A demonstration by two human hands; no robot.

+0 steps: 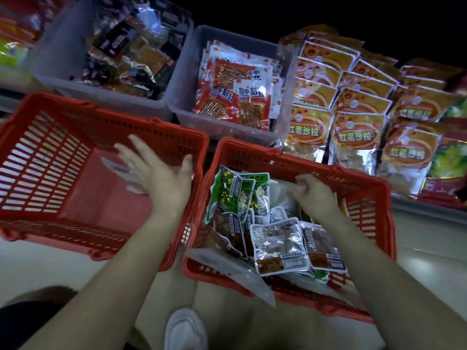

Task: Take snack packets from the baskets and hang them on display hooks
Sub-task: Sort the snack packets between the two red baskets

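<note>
Left hand [156, 173] hovers spread open, centre-left; right hand [313, 192] curls among the snack packets [278, 245], grip unclear. They look light and slippery; best pinched at the top seal.

The pale floor [429, 253] is carrying my two red baskets just beside each other, the left basket [32, 160] and the right basket [366, 218]; my white shoe [185, 329] is resting on it, nearer me.
</note>
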